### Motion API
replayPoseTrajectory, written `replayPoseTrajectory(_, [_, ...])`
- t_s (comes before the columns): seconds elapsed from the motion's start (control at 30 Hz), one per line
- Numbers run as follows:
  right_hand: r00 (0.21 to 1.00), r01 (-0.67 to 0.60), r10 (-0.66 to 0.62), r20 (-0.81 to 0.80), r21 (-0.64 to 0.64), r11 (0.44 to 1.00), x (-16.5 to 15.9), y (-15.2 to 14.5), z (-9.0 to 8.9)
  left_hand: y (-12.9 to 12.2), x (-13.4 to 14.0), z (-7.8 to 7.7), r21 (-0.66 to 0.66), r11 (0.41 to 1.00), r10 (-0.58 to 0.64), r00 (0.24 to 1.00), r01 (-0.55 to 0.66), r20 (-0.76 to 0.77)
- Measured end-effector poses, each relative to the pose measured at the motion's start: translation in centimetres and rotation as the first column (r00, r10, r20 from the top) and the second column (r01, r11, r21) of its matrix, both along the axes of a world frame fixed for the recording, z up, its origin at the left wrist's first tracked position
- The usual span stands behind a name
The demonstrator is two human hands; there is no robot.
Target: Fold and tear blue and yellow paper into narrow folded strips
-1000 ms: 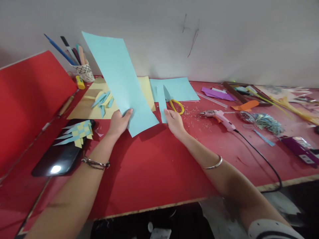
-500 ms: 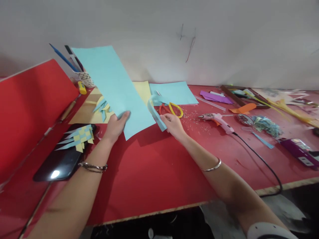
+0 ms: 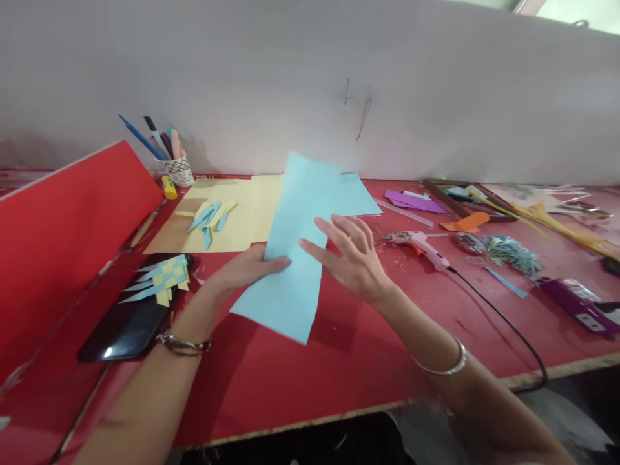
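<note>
A long sheet of light blue paper (image 3: 295,290) is held up over the middle of the red table. My left hand (image 3: 247,266) grips its left edge, thumb on the front face and fingers behind. At the sheet's right side, my right hand (image 3: 356,258) has its fingers spread and holds nothing; whether the fingertips touch the paper I cannot tell. Behind the sheet lies another light blue sheet (image 3: 358,196), partly covered. To the left, cream paper (image 3: 232,232) carries several small blue and yellow strips (image 3: 208,218).
A woven paper fish (image 3: 167,278) rests on a black phone (image 3: 128,329) at left. Pens stand in a patterned cup (image 3: 177,171). Right of my hands are a pink glue gun (image 3: 423,248) with its cord, purple paper (image 3: 416,201), shredded strips (image 3: 513,255) and a purple device (image 3: 576,303).
The blue sheet has turned more upright and come lower, in front of where the scissors lay. My right hand has let go of the narrow blue strip and spread its fingers.
</note>
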State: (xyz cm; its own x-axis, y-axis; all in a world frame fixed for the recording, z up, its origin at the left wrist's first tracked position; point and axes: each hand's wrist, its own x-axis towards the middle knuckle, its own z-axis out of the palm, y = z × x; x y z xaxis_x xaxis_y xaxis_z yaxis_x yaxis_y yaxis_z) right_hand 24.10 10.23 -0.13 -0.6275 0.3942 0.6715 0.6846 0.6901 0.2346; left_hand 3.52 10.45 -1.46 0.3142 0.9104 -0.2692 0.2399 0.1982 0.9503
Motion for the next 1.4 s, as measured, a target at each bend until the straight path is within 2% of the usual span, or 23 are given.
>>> replayPoseTrajectory(0.07, [0.996, -0.081, 0.080, 0.031, 0.053, 0.995, 0.3, -1.7, 0.3, -0.7, 0.2, 1.0, -0.004, 0.968, -0.249, 0.967, 0.250, -0.045])
replayPoseTrajectory(0.13, [0.987, -0.132, 0.127, 0.094, 0.044, 0.990, 0.8, -3.4, 1.0, -1.4, 0.3, 1.9, 0.031, 0.923, -0.377, 0.918, 0.383, -0.127])
replayPoseTrajectory(0.2, [0.966, -0.168, 0.136, 0.220, 0.132, 0.977, 1.5, -5.1, 1.8, -2.1, 0.2, 2.7, 0.110, 0.919, -0.343, 0.906, 0.379, -0.249])
replayPoseTrajectory(0.27, [0.945, -0.157, 0.097, 0.311, 0.172, 0.973, 2.2, -6.5, 2.2, -3.0, 0.3, 3.5, 0.250, 0.915, -0.190, 0.886, 0.316, -0.423])
replayPoseTrajectory(0.33, [0.931, -0.131, 0.081, 0.357, 0.118, 0.984, 2.6, -7.7, 1.6, -4.4, 0.7, 4.0, 0.437, 0.851, 0.023, 0.809, 0.293, -0.588])
replayPoseTrajectory(0.4, [0.930, -0.083, 0.073, 0.359, 0.010, 0.997, 2.8, -8.5, 0.2, -6.2, 1.6, 4.1, 0.570, 0.741, 0.189, 0.705, 0.354, -0.683])
replayPoseTrajectory(0.43, [0.929, -0.071, 0.083, 0.359, -0.046, 0.996, 2.7, -8.7, -0.5, -7.2, 2.2, 3.9, 0.560, 0.707, 0.178, 0.658, 0.431, -0.731])
replayPoseTrajectory(0.53, [0.927, -0.131, 0.179, 0.330, -0.161, 0.978, 2.3, -8.9, -2.5, -9.9, 4.0, 2.4, 0.471, 0.616, 0.029, 0.579, 0.632, -0.815])
replayPoseTrajectory(0.63, [0.941, -0.177, 0.251, 0.228, -0.300, 0.937, 2.0, -8.5, -3.0, -11.1, 5.1, 0.5, 0.361, 0.619, -0.020, 0.473, 0.698, -0.881])
replayPoseTrajectory(0.67, [0.948, -0.194, 0.274, 0.161, -0.388, 0.901, 1.9, -8.2, -2.9, -11.1, 5.2, 0.0, 0.322, 0.632, -0.019, 0.430, 0.705, -0.903])
replayPoseTrajectory(0.7, [0.955, -0.214, 0.286, 0.074, -0.495, 0.842, 2.0, -8.0, -2.7, -11.0, 5.1, -0.3, 0.292, 0.643, -0.013, 0.391, 0.708, -0.920])
replayPoseTrajectory(0.77, [0.965, -0.255, 0.226, -0.136, -0.703, 0.664, 2.1, -7.5, -2.1, -10.6, 4.8, -0.7, 0.262, 0.645, 0.008, 0.337, 0.717, -0.942])
replayPoseTrajectory(0.83, [0.954, -0.282, 0.042, -0.298, -0.838, 0.467, 2.3, -7.2, -1.7, -10.3, 4.5, -0.7, 0.249, 0.627, 0.013, 0.309, 0.738, -0.951])
replayPoseTrajectory(0.87, [0.937, -0.295, -0.064, -0.343, -0.876, 0.382, 2.4, -7.1, -1.5, -10.2, 4.3, -0.6, 0.238, 0.621, 0.012, 0.295, 0.747, -0.955])
replayPoseTrajectory(0.93, [0.893, -0.335, -0.219, -0.392, -0.907, 0.257, 2.5, -7.1, -1.5, -10.2, 4.2, -0.6, 0.209, 0.614, 0.003, 0.263, 0.761, -0.965])
replayPoseTrajectory(1.0, [0.863, -0.369, -0.290, -0.414, -0.908, 0.198, 2.6, -7.0, -1.6, -10.3, 4.1, -0.7, 0.195, 0.609, 0.002, 0.244, 0.769, -0.970])
replayPoseTrajectory(1.03, [0.857, -0.372, -0.303, -0.417, -0.907, 0.195, 2.6, -7.0, -1.7, -10.3, 4.0, -0.8, 0.197, 0.607, 0.004, 0.245, 0.770, -0.969])
replayPoseTrajectory(1.1, [0.864, -0.338, -0.304, -0.402, -0.910, 0.241, 2.8, -6.9, -1.9, -10.3, 3.8, -0.9, 0.214, 0.607, 0.010, 0.262, 0.765, -0.965])
replayPoseTrajectory(1.17, [0.891, -0.263, -0.271, -0.365, -0.900, 0.348, 3.2, -6.9, -1.9, -10.4, 3.5, -1.1, 0.235, 0.611, 0.023, 0.280, 0.756, -0.960])
replayPoseTrajectory(1.2, [0.909, -0.227, -0.231, -0.347, -0.877, 0.423, 3.4, -7.0, -1.9, -10.4, 3.4, -1.1, 0.247, 0.610, 0.032, 0.288, 0.753, -0.957])
replayPoseTrajectory(1.3, [0.965, -0.214, 0.023, -0.260, -0.737, 0.642, 3.9, -7.5, -2.1, -10.5, 2.9, -1.4, 0.292, 0.588, 0.068, 0.314, 0.754, -0.947])
replayPoseTrajectory(1.33, [0.975, -0.220, 0.123, -0.187, -0.693, 0.686, 4.0, -7.8, -2.2, -10.6, 2.7, -1.4, 0.312, 0.572, 0.081, 0.326, 0.758, -0.942])
replayPoseTrajectory(1.4, [0.966, -0.198, 0.258, -0.002, -0.644, 0.739, 4.0, -8.2, -2.4, -10.7, 2.4, -1.6, 0.349, 0.537, 0.096, 0.356, 0.768, -0.930])
